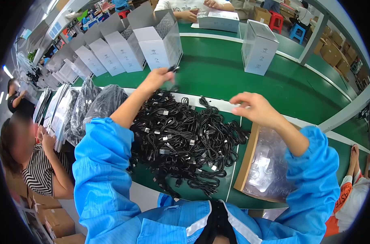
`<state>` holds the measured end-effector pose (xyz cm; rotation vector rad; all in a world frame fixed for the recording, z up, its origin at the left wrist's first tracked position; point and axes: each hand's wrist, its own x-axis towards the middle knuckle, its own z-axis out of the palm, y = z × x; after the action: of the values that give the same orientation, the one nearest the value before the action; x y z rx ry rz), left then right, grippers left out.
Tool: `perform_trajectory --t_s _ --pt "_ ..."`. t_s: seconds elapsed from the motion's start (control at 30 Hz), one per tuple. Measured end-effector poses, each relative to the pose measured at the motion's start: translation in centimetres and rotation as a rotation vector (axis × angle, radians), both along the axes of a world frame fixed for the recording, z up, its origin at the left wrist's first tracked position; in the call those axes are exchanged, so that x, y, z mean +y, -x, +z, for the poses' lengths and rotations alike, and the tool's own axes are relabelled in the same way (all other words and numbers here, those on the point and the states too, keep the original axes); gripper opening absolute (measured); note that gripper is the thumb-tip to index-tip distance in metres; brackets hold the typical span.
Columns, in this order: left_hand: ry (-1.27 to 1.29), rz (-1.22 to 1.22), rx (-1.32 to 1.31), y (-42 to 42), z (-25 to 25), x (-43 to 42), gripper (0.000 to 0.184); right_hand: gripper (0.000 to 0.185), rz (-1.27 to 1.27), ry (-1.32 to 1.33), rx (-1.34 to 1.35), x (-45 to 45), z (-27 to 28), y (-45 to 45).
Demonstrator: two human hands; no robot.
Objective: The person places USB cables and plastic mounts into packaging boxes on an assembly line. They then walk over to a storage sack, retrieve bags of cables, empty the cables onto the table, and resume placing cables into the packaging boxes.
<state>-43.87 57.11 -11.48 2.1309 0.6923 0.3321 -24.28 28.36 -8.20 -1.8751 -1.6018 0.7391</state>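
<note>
My left hand is closed on a black USB cable, partly blurred, in front of an open white box. Below it spreads a large pile of coiled black USB cables with light metal plugs. My right hand hovers past the pile's right side, thumb and fingers apart, and holds nothing. Under my right forearm lies a shallow cardboard tray with clear plastic pieces in it.
Open white boxes stand in a row at the back left, and a closed white box is at the back right. Dark plastic bags lie left of the pile. Co-workers sit at the left, right and far side. A metal frame post rises at right.
</note>
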Motion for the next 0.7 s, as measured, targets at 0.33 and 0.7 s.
perform_trajectory --t_s 0.33,0.7 --pt "0.204 -0.180 -0.006 2.9 -3.5 -0.9 0.024 0.047 0.329 0.188 -0.262 6.1 -5.3 3.5" --pt "-0.220 -0.018 -0.418 -0.2 5.9 -2.0 0.021 0.041 0.283 -0.011 -0.255 -0.2 0.2 1.4"
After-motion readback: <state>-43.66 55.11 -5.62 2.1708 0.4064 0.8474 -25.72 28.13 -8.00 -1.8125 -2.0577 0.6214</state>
